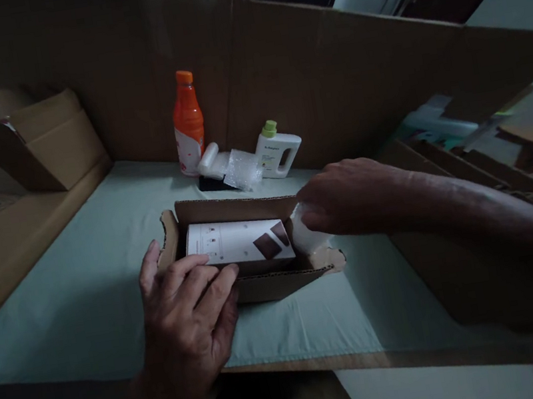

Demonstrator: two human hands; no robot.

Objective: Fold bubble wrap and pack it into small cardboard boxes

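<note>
in the middle of the frame, an open cardboard carton (280,286) sits on the tabletop (112,217), which is covered with a pale green cloth, its end flaps bent outward at left and right. inside it lies a white printed box (232,240), flat, with dark brown squares toward the right end of its top face and small drawings and lines of text toward the left. the left hand (190,306), lower left of centre, lies over the near left corner of the carton with its fingers loosely spread, some fingertips reaching the white printed box; whether it grips the carton wall i cannot tell. the right hand (325,200), right of centre, is narrow, its fingers curled down on a wad of whitish translucent wrap (309,233) at the right end of the carton, beside the white printed box. beyond the carton, in the upper middle of the frame, an orange bottle (188,121) stands upright, with bubble wrap (244,170) over part of a flat black item (216,184) just to its right, then a white jug (280,155) with a green cap. a tall cardboard panel (328,75) rises behind them, and more cardboard boxes (63,147) fill the left side.
</note>
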